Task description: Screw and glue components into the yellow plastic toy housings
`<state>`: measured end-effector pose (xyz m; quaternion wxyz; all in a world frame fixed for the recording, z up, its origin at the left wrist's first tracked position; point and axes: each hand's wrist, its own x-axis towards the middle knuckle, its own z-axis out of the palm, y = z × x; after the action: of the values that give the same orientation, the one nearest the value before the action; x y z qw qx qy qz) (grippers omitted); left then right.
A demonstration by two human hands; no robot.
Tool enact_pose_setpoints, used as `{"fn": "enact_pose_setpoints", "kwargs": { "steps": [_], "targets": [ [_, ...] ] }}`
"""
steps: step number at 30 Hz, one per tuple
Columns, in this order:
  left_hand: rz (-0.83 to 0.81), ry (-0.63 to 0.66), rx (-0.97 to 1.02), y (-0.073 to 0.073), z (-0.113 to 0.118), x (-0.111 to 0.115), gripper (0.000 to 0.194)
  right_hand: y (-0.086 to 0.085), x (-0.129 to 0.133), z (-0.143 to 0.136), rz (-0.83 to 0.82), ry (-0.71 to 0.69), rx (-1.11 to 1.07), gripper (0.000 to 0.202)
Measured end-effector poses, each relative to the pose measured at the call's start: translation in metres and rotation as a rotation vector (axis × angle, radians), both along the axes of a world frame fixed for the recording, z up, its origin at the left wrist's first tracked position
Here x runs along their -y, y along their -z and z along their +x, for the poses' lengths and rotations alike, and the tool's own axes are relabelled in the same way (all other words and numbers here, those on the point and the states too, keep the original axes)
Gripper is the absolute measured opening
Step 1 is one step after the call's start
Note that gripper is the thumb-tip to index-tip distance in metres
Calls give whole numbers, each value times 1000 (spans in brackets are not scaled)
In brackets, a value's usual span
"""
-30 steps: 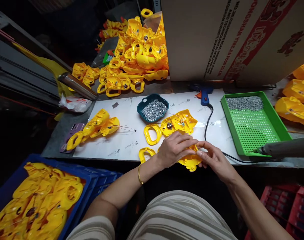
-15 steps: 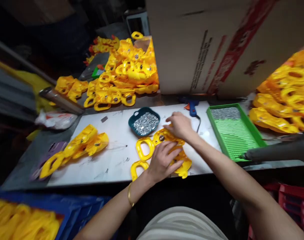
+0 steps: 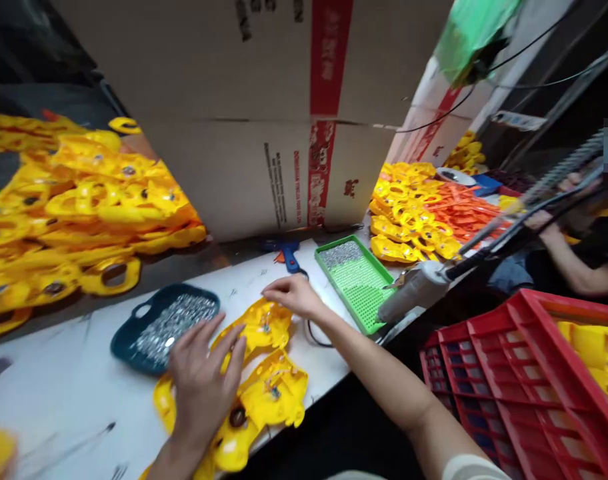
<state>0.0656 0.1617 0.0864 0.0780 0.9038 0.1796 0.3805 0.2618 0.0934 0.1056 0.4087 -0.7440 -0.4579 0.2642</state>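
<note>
Standing behind the teal bowl point(image 3: 121, 341), the cardboard box point(image 3: 224, 80) looms largest; the red crate point(image 3: 549, 347) sits well to the bowl's right. Behind and left of the bowl, the pile of yellow shells point(image 3: 99, 207) suggests you have plenty left. Right of the bowl, the upper shell point(image 3: 267, 327) and lower shell point(image 3: 279, 393) lie open; their wired parts appear seated, so that much looks done, but both are uncovered. Your left hand point(image 3: 204, 380), just beside the bowl, spreads its fingers wide, holding nothing visible. Your right hand point(image 3: 293, 295), farther right of the bowl, draws its fingertips nearly together; I cannot tell whether they grip anything. Smallest, loose metal pieces point(image 3: 181, 320) fill the bowl.
</note>
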Motion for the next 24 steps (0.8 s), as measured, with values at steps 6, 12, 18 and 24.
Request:
{"fn": "enact_pose_setpoints", "kwargs": {
  "steps": [6, 12, 18, 24],
  "targets": [
    [-220, -50, -164, -7, 41, 1, 25, 19, 34, 3, 128, 53, -375, 35],
    [-449, -52, -207, -9, 54, 10, 17, 22, 34, -5, 236, 133, -666, 30],
    [-543, -97, -201, -7, 48, 7, 14, 23, 35, 0, 166, 140, -288, 34],
    [-487, -137, -338, -6, 52, 8, 16, 20, 41, 0, -164, 54, -30, 39]
  ]
}}
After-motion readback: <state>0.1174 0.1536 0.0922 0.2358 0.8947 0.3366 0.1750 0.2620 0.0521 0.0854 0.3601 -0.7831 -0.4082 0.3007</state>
